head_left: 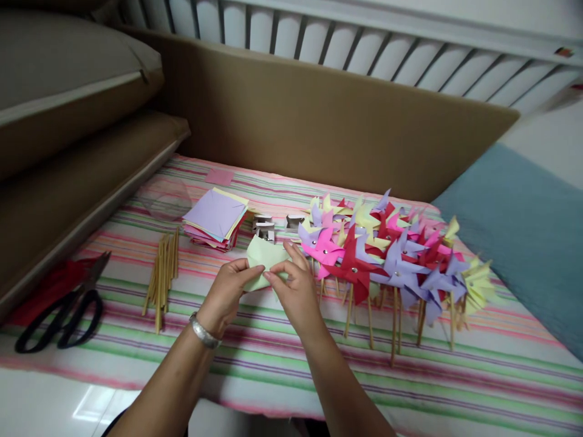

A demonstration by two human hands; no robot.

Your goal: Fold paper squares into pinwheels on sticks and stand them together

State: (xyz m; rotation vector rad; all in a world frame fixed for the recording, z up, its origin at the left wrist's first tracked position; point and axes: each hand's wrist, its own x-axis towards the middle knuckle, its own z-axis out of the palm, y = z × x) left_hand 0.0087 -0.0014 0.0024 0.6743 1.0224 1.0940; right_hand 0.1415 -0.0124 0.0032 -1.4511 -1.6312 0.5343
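Observation:
A pale green paper sheet (263, 252), partly folded, is held above the striped cloth between both hands. My left hand (232, 285) pinches its left side with thumb and fingers. On the other side my right hand (296, 282) grips the paper, its thumb and index finger meeting near the middle; whether a pin is between them I cannot tell. Just beyond the paper are small open boxes (265, 230). A stack of coloured paper squares (216, 213), lilac on top, lies behind my left hand. Many finished paper pinwheels (353, 267) on sticks crowd together right of my right hand.
Scissors with black handles (68, 315) lie at the left beside a red bag (50, 288). A bundle of thin wooden sticks (161, 273) is nearer the middle. A brown board (310, 115) stands along the back; cushions (82, 121) rise at the left. One pink paper piece (219, 176) lies behind the stack.

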